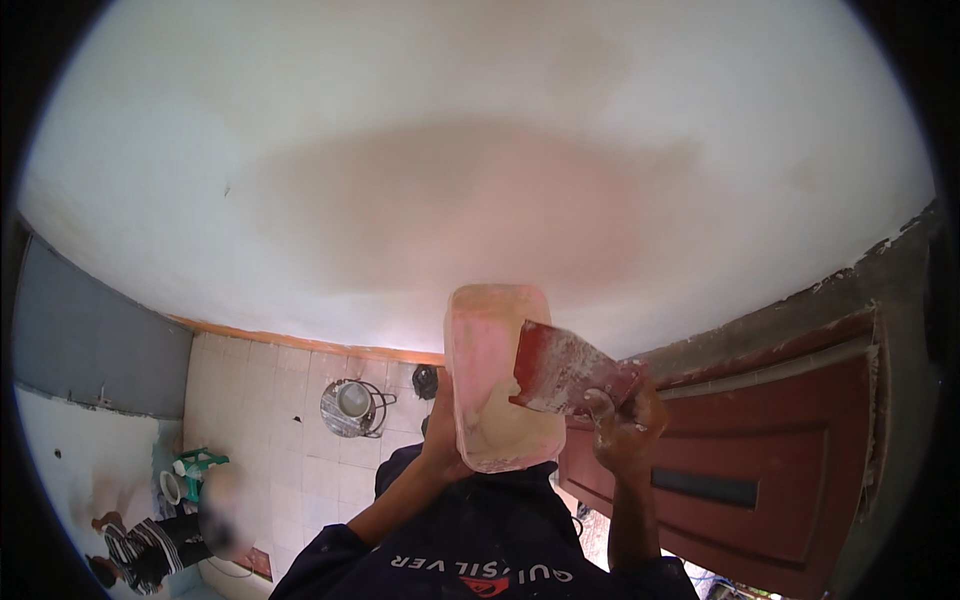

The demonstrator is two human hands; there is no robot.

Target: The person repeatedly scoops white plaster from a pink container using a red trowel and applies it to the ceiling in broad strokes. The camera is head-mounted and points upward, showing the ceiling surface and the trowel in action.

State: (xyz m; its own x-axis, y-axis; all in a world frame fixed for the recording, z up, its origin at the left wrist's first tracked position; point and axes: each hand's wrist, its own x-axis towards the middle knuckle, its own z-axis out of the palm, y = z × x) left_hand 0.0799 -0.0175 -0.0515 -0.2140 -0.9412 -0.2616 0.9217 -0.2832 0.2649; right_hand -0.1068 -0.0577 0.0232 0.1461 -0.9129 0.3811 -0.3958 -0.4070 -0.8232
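My left hand (442, 436) grips a pale, rectangular plastic tub (480, 340) from its left side. The inside of the tub is smeared pinkish, and a lump of cream-coloured putty (508, 425) lies toward its near end. My right hand (628, 430) is closed round a wide red putty knife (565, 372), whose blade is coated with dried filler. The blade's left edge overlaps the tub's right side, and some putty clings to its lower corner. Whether blade and tub touch I cannot tell. Putty also marks my right thumb.
A white wall (480, 200) with a brownish patch rises in front. Red-brown panelled door (750, 470) stands right. On the tiled floor (270, 400) are a round stool (338, 422) bearing a bowl and a dark bag (425, 381). Lower left are a green stool (203, 462) and another person (150, 545).
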